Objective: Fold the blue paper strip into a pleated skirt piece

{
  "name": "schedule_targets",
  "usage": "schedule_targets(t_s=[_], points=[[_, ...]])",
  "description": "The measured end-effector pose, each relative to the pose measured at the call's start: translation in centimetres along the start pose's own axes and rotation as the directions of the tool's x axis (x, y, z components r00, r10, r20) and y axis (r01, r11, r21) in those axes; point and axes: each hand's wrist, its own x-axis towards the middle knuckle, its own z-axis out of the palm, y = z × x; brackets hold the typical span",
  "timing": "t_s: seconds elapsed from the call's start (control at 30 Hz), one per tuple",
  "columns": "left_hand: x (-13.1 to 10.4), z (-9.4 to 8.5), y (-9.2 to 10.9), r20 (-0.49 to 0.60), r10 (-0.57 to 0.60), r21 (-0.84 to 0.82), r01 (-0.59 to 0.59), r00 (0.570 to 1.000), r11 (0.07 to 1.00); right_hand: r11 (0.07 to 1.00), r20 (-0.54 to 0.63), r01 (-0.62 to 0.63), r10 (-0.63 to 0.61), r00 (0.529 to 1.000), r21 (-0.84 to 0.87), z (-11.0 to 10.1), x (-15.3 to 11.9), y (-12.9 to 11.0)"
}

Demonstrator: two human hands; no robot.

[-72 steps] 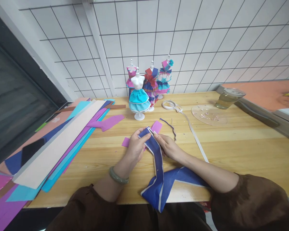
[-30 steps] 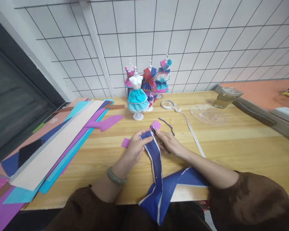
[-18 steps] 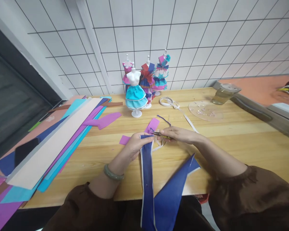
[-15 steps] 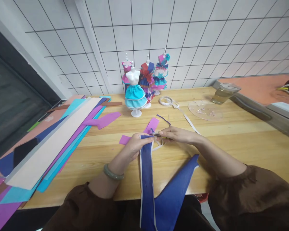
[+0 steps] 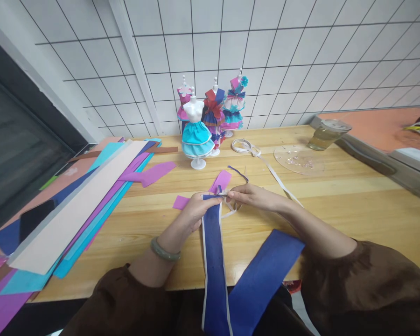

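My left hand (image 5: 195, 211) pinches the top end of a long blue fabric strip (image 5: 214, 252) with white trim on both edges. The strip hangs down over the table edge toward my lap, and its other part (image 5: 266, 275) folds up to the right, with its end on the table. In my right hand (image 5: 247, 198) are small scissors (image 5: 221, 195), mostly hidden by my fingers. Their thin blades lie across the strip's top edge, close to my left thumb. Small blue and white scraps lie by the blades, and pink fabric pieces (image 5: 221, 181) are just behind.
Small dress forms (image 5: 197, 140) in fabric outfits stand by the tiled wall. On the left lies a pile of coloured fabric strips (image 5: 80, 205) with a black phone (image 5: 38, 218). A white ribbon roll (image 5: 241, 146), clear plate (image 5: 298, 161) and cup of liquid (image 5: 329, 135) sit at the back right.
The scissor blades have moved left over the strip's top edge as my right hand shifted slightly left. The folded right part of the blue strip has opened out flatter and wider.
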Motion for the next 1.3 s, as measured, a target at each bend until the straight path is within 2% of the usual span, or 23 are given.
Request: schedule_targets(t_s=[0.2,0.37,0.67,1.03,1.3], points=[[-0.16,0.16,0.38,-0.033,-0.033,-0.015,0.033,0.999,0.999,1.0,-0.03,0.015,-0.015,0.999,-0.015,0.1,0.01,-0.37],[-0.07,-0.03,0.23,-0.012,-0.046,-0.054,0.045,0.999,0.998,1.0,-0.027,0.029,-0.029,0.999,-0.005,0.05,-0.07,-0.45],[-0.14,0.12,0.6,-0.055,-0.063,-0.138,0.054,0.997,0.989,1.0,-0.031,-0.014,0.014,0.999,0.021,-0.09,0.05,-0.14],[-0.06,0.25,0.47,-0.067,-0.038,-0.094,0.032,0.997,0.995,1.0,-0.054,0.0,0.001,0.999,0.024,0.16,0.15,-0.3],[-0.12,0.39,0.56,-0.068,-0.041,-0.103,0.034,0.997,0.994,0.998,-0.1,-0.047,0.052,0.994,0.051,0.69,-0.03,-0.99]])
